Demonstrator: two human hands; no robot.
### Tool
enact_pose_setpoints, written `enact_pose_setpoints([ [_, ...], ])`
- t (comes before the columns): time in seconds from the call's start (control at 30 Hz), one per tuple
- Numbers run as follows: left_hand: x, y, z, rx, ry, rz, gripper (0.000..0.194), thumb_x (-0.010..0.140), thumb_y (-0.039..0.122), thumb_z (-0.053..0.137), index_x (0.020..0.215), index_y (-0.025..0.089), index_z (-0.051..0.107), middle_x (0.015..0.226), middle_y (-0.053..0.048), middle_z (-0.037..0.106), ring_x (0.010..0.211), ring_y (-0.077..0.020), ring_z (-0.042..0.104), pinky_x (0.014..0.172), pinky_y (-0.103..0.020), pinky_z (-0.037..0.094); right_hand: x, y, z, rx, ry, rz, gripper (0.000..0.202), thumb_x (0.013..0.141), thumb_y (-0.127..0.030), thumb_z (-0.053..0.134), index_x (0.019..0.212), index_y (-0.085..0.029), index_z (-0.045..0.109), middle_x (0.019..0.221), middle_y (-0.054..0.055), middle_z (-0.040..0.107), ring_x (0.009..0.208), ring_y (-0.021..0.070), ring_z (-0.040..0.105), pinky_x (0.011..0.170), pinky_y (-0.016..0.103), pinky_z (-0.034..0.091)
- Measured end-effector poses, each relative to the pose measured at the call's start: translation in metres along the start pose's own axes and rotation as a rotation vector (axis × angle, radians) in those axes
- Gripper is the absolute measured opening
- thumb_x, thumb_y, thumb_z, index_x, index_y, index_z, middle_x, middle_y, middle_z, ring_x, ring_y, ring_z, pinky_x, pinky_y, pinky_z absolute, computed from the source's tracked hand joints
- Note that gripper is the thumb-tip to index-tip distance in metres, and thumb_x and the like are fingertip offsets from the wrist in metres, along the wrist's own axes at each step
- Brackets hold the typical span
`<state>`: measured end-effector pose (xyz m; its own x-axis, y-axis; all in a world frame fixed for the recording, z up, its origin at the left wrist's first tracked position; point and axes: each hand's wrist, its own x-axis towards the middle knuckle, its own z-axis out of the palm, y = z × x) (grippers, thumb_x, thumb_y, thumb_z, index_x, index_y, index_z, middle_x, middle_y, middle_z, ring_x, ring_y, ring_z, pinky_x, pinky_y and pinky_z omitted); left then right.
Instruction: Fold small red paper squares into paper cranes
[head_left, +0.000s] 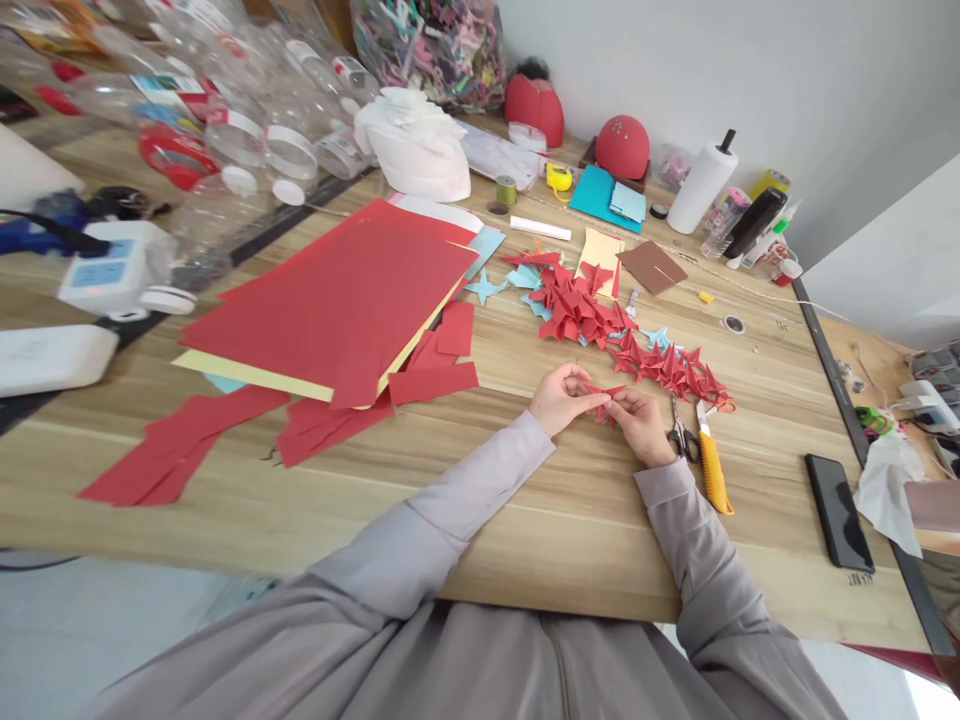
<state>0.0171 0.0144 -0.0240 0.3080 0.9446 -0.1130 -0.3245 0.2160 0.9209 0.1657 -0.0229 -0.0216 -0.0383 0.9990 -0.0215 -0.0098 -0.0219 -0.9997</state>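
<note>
Both hands meet over the near middle of the table around one small folded red paper piece with pointed ends. My left hand pinches it from the left, thumb and fingers closed. From the right, my right hand pinches the same piece; the fingers partly hide it. Just beyond the hands lies a pile of folded red paper stars, and a row of red paper stars runs to the right. Scissors and a yellow utility knife lie beside my right hand.
Left of the hands lie large red paper sheets and cut red strips. Plastic bottles crowd the far left. A black phone lies at right. At the back are a tape measure, teal paper and a white bottle.
</note>
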Motion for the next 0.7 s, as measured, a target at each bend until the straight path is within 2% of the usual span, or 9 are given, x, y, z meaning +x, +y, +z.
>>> enact_pose_setpoints([
  [0.17, 0.002, -0.003, 0.000, 0.029, 0.017, 0.045, 0.045, 0.052, 0.028, 0.081, 0.078, 0.017, 0.046, 0.052, 0.007, 0.059, 0.044, -0.0091, 0.055, 0.049, -0.022, 0.047, -0.001, 0.000, 0.000, 0.012, -0.021, -0.003, 0.025, 0.070, -0.043, 0.073, 0.069, -0.020, 0.063, 0.060, 0.000, 0.067, 0.056, 0.0142, 0.061, 0.056, 0.027, 0.050],
  [0.4, -0.001, 0.003, -0.001, -0.003, -0.027, 0.042, 0.045, 0.056, 0.030, 0.079, 0.084, 0.017, 0.046, 0.054, 0.006, 0.061, 0.046, -0.0105, 0.057, 0.052, -0.025, 0.050, 0.001, 0.005, -0.002, 0.106, 0.015, 0.018, 0.025, 0.068, -0.041, 0.075, 0.068, -0.021, 0.061, 0.058, -0.002, 0.066, 0.051, 0.0143, 0.060, 0.055, 0.029, 0.051],
  [0.53, -0.001, 0.006, -0.002, -0.040, -0.039, -0.009, 0.043, 0.058, 0.035, 0.078, 0.084, 0.015, 0.051, 0.058, 0.002, 0.064, 0.050, -0.0124, 0.060, 0.054, -0.027, 0.051, 0.002, 0.010, -0.005, 0.117, 0.019, -0.002, 0.020, 0.071, -0.037, 0.074, 0.069, -0.020, 0.063, 0.061, -0.001, 0.067, 0.053, 0.0137, 0.061, 0.056, 0.027, 0.050],
  [0.7, 0.000, 0.007, 0.000, -0.027, -0.033, -0.066, 0.038, 0.062, 0.044, 0.075, 0.074, 0.012, 0.059, 0.059, -0.001, 0.064, 0.050, -0.0099, 0.058, 0.052, -0.023, 0.047, 0.001, 0.009, -0.005, 0.095, 0.007, -0.023, 0.019, 0.073, -0.037, 0.073, 0.069, -0.020, 0.064, 0.062, -0.002, 0.067, 0.055, 0.0125, 0.060, 0.057, 0.025, 0.049],
])
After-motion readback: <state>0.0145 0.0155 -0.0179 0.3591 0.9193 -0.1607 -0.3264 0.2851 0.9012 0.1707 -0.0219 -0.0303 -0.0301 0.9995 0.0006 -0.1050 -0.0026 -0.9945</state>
